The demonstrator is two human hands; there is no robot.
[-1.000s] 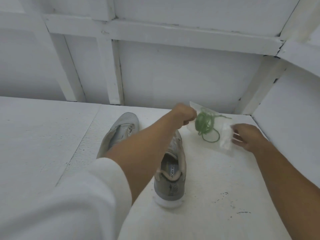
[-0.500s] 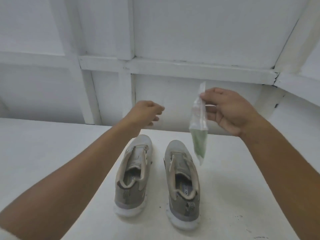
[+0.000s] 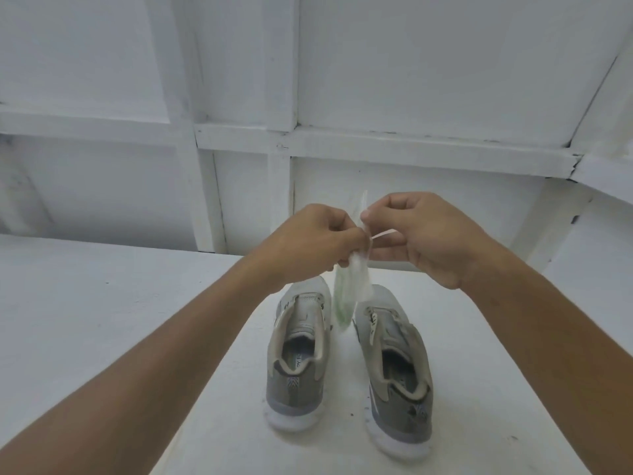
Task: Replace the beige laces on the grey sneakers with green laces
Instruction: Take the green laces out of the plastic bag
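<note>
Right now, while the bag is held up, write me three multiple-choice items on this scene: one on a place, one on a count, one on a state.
1. Where is the clear bag relative to the table? A lying flat on it; B in the air above it; C under it.
2. How many grey sneakers stand on the table? A one; B two; C three.
3. What holds the bag? A the left hand and the right hand together; B the left hand alone; C neither hand.
Answers: 1 B, it hangs from the fingers, off the table. 2 B, a pair stands side by side. 3 A, each hand pinches its upper part.
</note>
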